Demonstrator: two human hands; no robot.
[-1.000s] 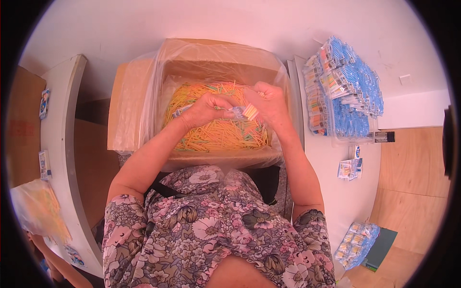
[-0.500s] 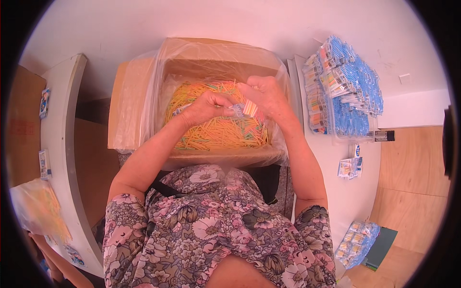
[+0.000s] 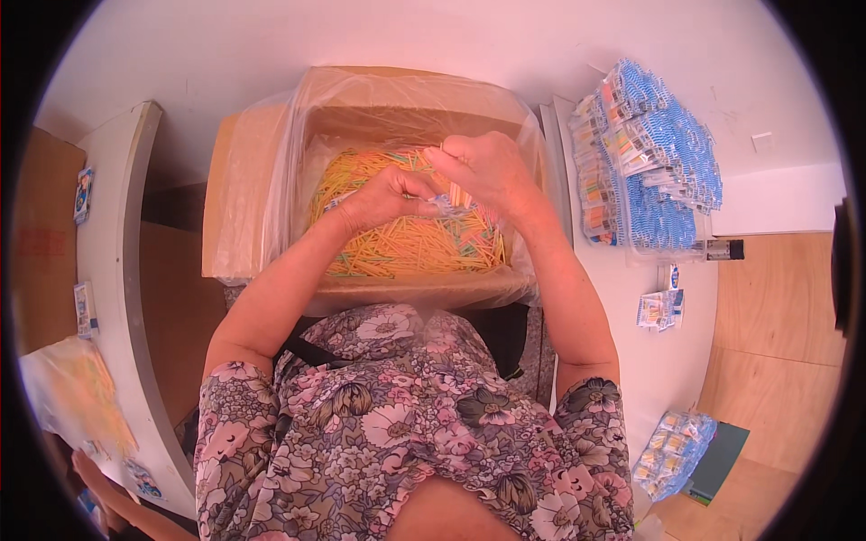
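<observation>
My left hand (image 3: 379, 200) pinches a small clear plastic bag (image 3: 442, 206) between thumb and fingertips. My right hand (image 3: 487, 169) is closed around a small bundle of thin coloured sticks (image 3: 459, 196), whose lower ends meet the mouth of the bag. How far they go in is hidden by my fingers. Both hands are over a cardboard box (image 3: 397, 287) lined with clear plastic film. Inside it lies a heap of loose thin sticks (image 3: 388, 248), mostly yellow and orange, with some green and pink. Another small packet (image 3: 339, 200) shows on the heap beside my left wrist.
On the white table at right stands a clear bin (image 3: 645, 257) piled with filled blue-and-clear packets (image 3: 672, 162). Loose packets (image 3: 660, 308) and a packet bundle (image 3: 672, 455) lie nearer. At left are a white table (image 3: 126, 270), a bag of sticks (image 3: 81, 392) and another person's arm (image 3: 117, 496).
My right hand has moved slightly left and up, bringing the stick bundle upright over the bag's mouth. My left hand stays nearly in place. The other person's arm at lower left has shifted.
</observation>
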